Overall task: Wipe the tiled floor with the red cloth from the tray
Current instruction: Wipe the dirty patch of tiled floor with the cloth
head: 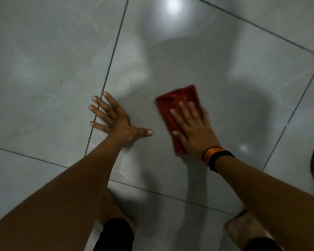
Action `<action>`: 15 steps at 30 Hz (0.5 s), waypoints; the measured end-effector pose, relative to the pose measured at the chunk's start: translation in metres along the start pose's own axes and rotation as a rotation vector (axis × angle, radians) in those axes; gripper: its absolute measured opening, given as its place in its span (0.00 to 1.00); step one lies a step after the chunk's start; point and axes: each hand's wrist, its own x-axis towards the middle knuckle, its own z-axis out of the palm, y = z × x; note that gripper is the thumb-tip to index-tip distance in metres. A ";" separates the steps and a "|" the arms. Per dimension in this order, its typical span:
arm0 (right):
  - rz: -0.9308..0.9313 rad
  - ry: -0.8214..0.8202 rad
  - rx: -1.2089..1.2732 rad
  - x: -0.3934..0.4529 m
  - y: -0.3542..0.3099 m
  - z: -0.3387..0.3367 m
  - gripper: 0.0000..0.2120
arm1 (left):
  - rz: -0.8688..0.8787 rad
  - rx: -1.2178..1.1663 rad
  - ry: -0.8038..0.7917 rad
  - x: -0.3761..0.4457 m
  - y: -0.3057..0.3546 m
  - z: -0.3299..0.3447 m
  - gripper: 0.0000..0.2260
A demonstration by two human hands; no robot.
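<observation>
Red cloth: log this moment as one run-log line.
phase: wiping | right hand: flat on cloth | left hand: open, braced on floor

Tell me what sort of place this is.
Probably an indoor room in a home, though which room is unclear. The floor is large glossy grey tiles with dark grout lines, a ceiling light's glare reflects off it, and the right hand presses a red cloth flat on it.
</observation>
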 end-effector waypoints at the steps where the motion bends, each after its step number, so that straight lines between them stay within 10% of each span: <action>1: 0.119 0.001 0.033 -0.001 0.014 -0.006 0.31 | -0.007 0.000 0.002 0.000 -0.001 0.000 0.83; 7: 0.655 0.255 0.212 0.159 0.021 -0.064 0.34 | 0.015 -0.020 -0.007 0.007 -0.008 0.006 0.83; 13: -0.263 0.100 -0.090 0.160 -0.052 -0.041 0.31 | 0.020 -0.027 -0.017 0.002 -0.004 0.001 0.83; 15: -0.238 0.074 -0.065 0.106 -0.041 -0.022 0.30 | 0.023 -0.033 -0.008 -0.001 -0.002 -0.002 0.83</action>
